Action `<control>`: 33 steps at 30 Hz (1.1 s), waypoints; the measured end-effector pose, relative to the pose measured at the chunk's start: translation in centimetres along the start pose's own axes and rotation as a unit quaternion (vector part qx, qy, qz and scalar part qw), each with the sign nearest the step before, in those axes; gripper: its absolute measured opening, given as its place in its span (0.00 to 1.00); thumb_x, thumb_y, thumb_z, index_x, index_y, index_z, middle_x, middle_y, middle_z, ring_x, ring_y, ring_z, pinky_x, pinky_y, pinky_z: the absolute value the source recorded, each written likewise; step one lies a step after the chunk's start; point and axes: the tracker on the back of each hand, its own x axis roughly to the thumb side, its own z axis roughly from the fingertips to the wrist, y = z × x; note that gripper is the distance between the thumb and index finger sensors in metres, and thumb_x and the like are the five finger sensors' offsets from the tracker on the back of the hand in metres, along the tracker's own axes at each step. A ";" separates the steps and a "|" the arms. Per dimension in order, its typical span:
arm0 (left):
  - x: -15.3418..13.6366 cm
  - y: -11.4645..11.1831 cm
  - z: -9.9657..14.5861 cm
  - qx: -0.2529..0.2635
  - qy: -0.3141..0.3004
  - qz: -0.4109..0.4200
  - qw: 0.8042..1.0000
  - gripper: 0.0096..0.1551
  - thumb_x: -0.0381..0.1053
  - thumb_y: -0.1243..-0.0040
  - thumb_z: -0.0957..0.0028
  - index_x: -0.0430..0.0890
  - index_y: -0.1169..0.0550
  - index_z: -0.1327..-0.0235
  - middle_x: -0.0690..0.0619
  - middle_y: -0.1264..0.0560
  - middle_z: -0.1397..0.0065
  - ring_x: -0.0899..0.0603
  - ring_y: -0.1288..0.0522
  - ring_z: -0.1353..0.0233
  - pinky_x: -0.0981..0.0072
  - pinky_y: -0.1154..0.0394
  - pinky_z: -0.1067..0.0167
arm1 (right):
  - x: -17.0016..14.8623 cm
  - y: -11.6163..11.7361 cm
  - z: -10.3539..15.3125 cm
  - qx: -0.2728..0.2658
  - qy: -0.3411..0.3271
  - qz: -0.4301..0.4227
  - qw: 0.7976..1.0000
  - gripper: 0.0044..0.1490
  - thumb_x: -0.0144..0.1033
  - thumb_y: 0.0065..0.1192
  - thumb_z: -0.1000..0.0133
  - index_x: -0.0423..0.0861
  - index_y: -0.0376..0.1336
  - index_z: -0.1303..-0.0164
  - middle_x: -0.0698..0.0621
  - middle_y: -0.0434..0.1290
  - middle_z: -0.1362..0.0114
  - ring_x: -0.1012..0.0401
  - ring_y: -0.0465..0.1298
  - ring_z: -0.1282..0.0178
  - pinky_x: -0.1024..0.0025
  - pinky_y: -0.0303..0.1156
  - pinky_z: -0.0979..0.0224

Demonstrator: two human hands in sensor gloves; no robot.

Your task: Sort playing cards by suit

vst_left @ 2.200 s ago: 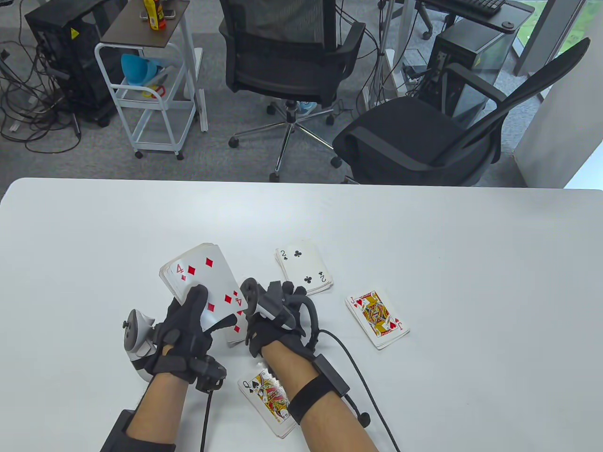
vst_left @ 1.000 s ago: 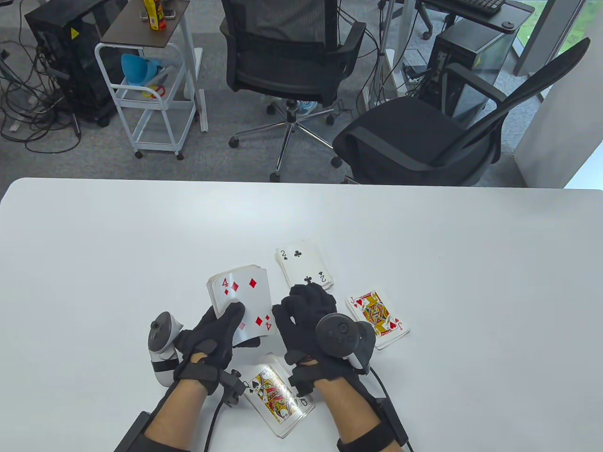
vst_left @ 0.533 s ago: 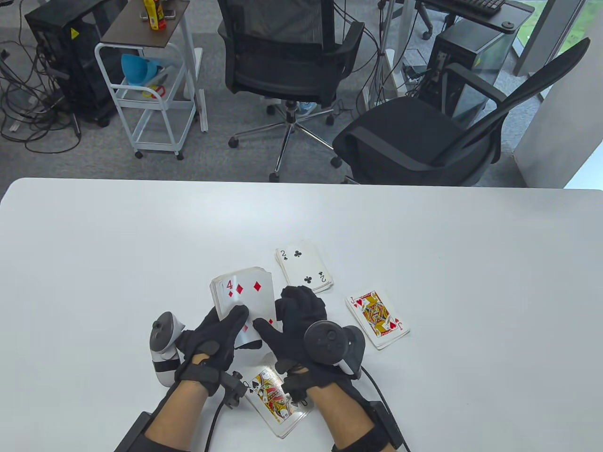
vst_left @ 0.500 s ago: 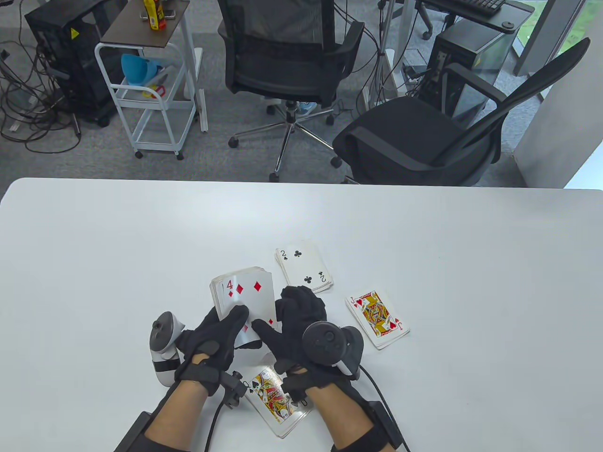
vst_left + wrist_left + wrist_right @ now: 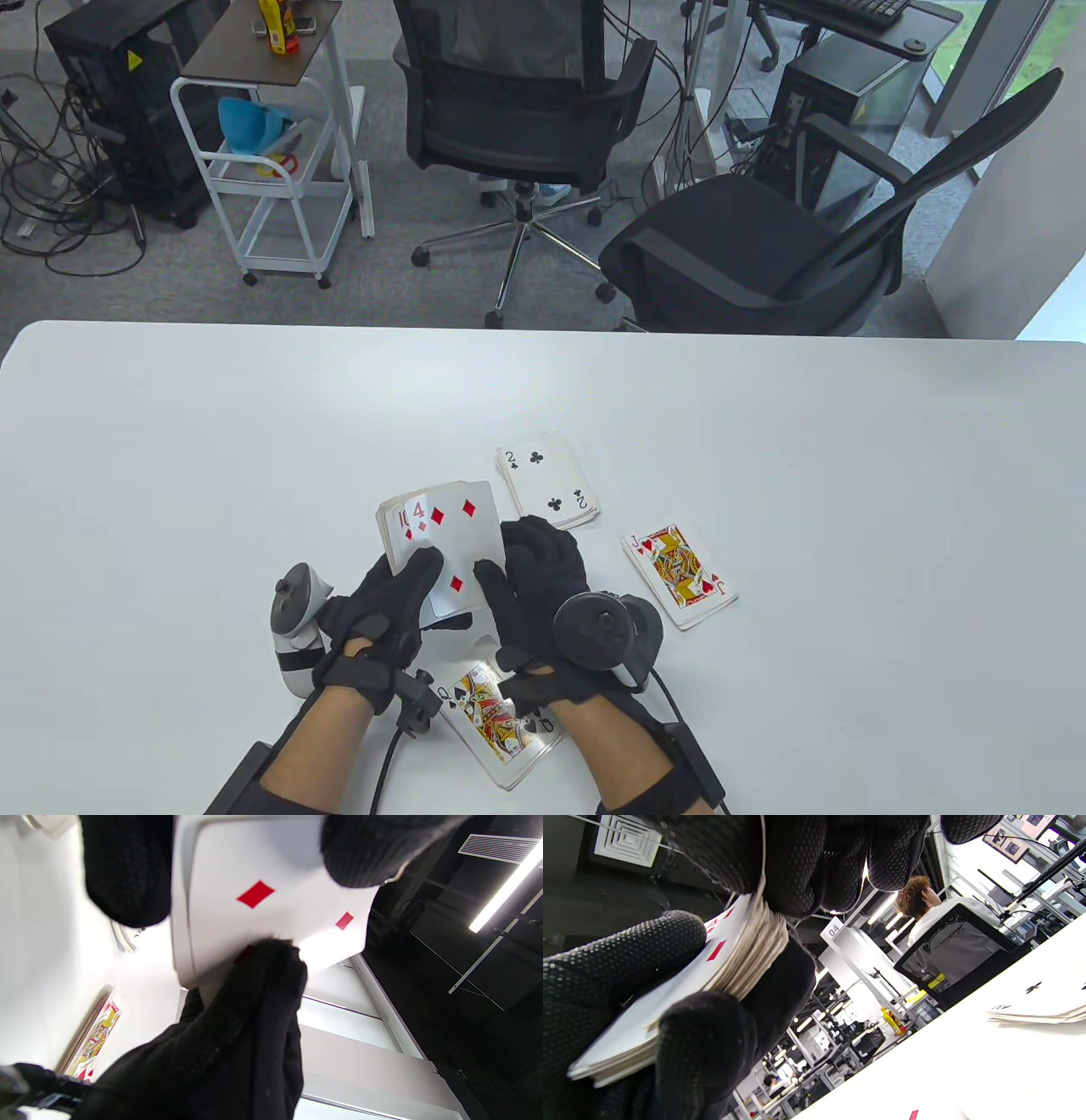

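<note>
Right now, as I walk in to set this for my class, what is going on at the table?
A person is sorting playing cards by suit. The left hand holds the remaining deck, while the right hand slides the four of diamonds off its top, uncovering a red ten. Three face-up piles lie on the white table: a two of clubs, a jack of hearts and a queen of spades.

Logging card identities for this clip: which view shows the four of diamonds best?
Table view: the four of diamonds shows its index and pips, slid off the deck. Left wrist view shows only some pips; right wrist view mostly the deck's edge.
</note>
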 end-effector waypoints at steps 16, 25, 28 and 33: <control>1.0 1.2 0.2 0.027 -0.021 0.027 0.999 0.32 0.64 0.36 0.39 0.53 0.30 0.26 0.54 0.24 0.27 0.40 0.19 0.32 0.53 0.14 0.46 | -1.7 -1.2 -0.4 -0.011 0.051 0.007 0.999 0.24 0.44 0.68 0.40 0.40 0.70 0.42 0.40 0.66 0.24 0.36 0.60 0.21 0.28 0.50 0.26; 1.9 2.0 0.4 0.039 -0.039 0.053 0.997 0.32 0.64 0.37 0.38 0.53 0.30 0.26 0.54 0.24 0.27 0.40 0.19 0.32 0.54 0.14 0.47 | -4.8 -2.5 -0.4 -0.058 0.136 -0.046 0.988 0.23 0.41 0.66 0.39 0.38 0.72 0.44 0.39 0.68 0.26 0.36 0.61 0.22 0.29 0.51 0.26; 1.9 2.0 0.3 0.037 -0.040 0.052 0.997 0.32 0.64 0.36 0.39 0.53 0.30 0.26 0.54 0.24 0.27 0.41 0.19 0.32 0.54 0.14 0.47 | -4.9 -2.3 -0.4 -0.039 0.147 -0.042 0.987 0.23 0.42 0.66 0.39 0.39 0.72 0.43 0.39 0.67 0.25 0.36 0.60 0.22 0.29 0.50 0.26; 1.9 2.0 0.3 0.034 -0.041 0.052 0.997 0.32 0.64 0.36 0.39 0.53 0.30 0.26 0.54 0.24 0.27 0.40 0.19 0.32 0.54 0.14 0.47 | -4.8 -1.6 -0.5 -0.010 0.148 -0.025 0.989 0.23 0.42 0.68 0.40 0.39 0.71 0.43 0.39 0.66 0.24 0.35 0.59 0.21 0.28 0.50 0.26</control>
